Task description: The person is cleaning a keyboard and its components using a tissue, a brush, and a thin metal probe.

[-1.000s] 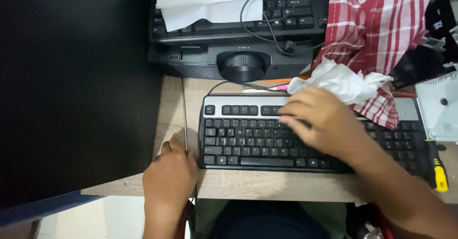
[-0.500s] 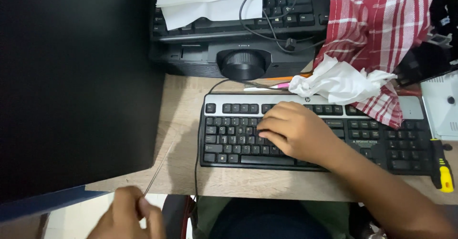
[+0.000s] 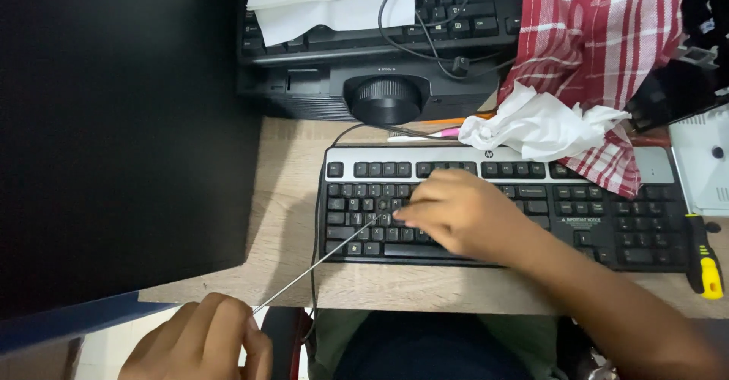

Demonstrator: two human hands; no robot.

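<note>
A thin metal rod (image 3: 315, 268) slants from the lower left of the frame up to the black keyboard (image 3: 607, 220) at centre, which lies on a pale wooden desk (image 3: 288, 190). The left hand (image 3: 201, 342), bottom left, pinches the rod's low end. The right hand (image 3: 456, 213) lies curled over the keys, fingertips at the rod's tip. A checked cloth (image 3: 600, 38) and crumpled tissue (image 3: 539, 126) sit upper right.

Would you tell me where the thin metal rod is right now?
The thin metal rod runs from the left hand, at bottom left, diagonally up to the keyboard keys beside the right hand.
</note>
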